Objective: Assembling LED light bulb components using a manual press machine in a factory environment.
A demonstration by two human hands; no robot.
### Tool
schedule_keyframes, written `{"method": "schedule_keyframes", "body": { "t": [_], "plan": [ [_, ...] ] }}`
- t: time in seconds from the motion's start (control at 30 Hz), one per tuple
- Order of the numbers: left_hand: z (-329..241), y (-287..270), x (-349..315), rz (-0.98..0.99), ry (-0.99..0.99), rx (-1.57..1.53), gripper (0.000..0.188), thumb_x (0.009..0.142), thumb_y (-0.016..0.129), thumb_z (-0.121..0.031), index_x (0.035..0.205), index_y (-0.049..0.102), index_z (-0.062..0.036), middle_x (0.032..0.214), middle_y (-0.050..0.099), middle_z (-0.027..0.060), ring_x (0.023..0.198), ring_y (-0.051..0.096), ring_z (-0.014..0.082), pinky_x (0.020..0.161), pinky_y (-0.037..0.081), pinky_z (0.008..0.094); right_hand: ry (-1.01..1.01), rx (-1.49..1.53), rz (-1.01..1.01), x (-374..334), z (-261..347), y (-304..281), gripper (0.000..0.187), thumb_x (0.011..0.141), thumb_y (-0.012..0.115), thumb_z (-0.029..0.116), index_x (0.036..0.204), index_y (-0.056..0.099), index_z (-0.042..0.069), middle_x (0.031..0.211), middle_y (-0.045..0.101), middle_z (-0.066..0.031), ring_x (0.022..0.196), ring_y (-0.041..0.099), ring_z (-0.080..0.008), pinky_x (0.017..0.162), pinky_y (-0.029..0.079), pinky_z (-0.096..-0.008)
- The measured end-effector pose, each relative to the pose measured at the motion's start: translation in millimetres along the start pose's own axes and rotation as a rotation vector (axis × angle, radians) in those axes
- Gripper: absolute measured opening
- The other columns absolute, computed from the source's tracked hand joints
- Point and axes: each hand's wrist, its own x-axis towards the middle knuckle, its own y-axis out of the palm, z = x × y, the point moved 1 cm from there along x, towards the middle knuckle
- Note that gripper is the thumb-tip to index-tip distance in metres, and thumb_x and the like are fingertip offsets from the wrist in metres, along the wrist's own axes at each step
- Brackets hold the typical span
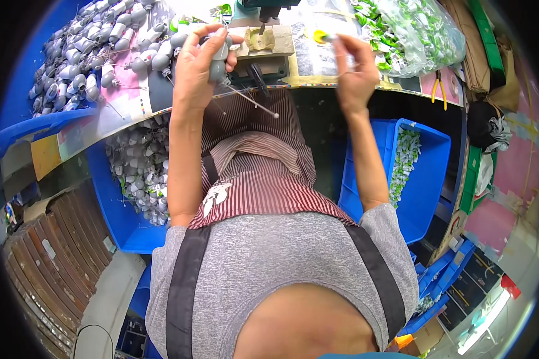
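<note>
My left hand (193, 75) is closed round a grey rounded plastic part (217, 70), from which a thin pale stem sticks out down to the right. Just right of that hand stands a small machine head (269, 13) above a block-shaped fixture (261, 39) with a yellowish hollow. My right hand (358, 72) is raised over the table with thumb and forefinger pinched together. Something small and greyish shows at its fingertips, too blurred to name. Beside those fingertips lies a round yellow piece (321, 36).
Many grey parts (72, 72) are heaped at the table's left, with more in a blue bin (126, 239) below. Green-and-white pieces (377, 36) and a clear plastic bag (443, 42) lie right. Yellow-handled pliers (440, 93) hang over the edge, above another blue bin (428, 197).
</note>
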Motion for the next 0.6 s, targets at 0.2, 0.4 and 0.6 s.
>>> {"method": "schedule_keyframes", "body": {
  "t": [0.2,0.4,0.6],
  "plan": [
    [9,-3,-1,-0.065,-0.039,0.073,0.024,0.099,0.063,-0.015,0.117,0.060,0.0010,0.102,0.072,0.0174,0.071,0.064,0.0139,0.061,0.053,0.0255,-0.487,0.003,0.036,-16,43,68,0.022,0.079,0.078,0.000,0.100,0.073,0.006,0.099,0.073,-0.0044,0.095,0.066,-0.0235,0.085,0.053,-0.0333],
    [5,3,-7,-0.112,-0.002,0.216,0.019,0.092,0.073,-0.016,0.103,0.065,-0.0024,0.090,0.073,0.0098,0.070,0.064,0.0114,0.060,0.055,0.0246,-0.320,0.034,0.165,-13,30,72,0.018,0.084,0.070,0.001,0.101,0.072,0.008,0.100,0.074,-0.0081,0.088,0.066,-0.0223,0.079,0.052,-0.0317],
    [12,7,-5,-0.140,0.070,0.435,0.017,0.090,0.076,-0.019,0.097,0.072,-0.0043,0.077,0.066,-0.0007,0.063,0.056,0.0046,0.054,0.043,0.0200,0.396,0.291,0.202,21,-3,31,0.020,0.104,0.055,0.020,0.106,0.067,0.004,0.078,0.061,-0.0006,0.067,0.052,-0.0058,0.058,0.041,-0.0212]
  ]
}}
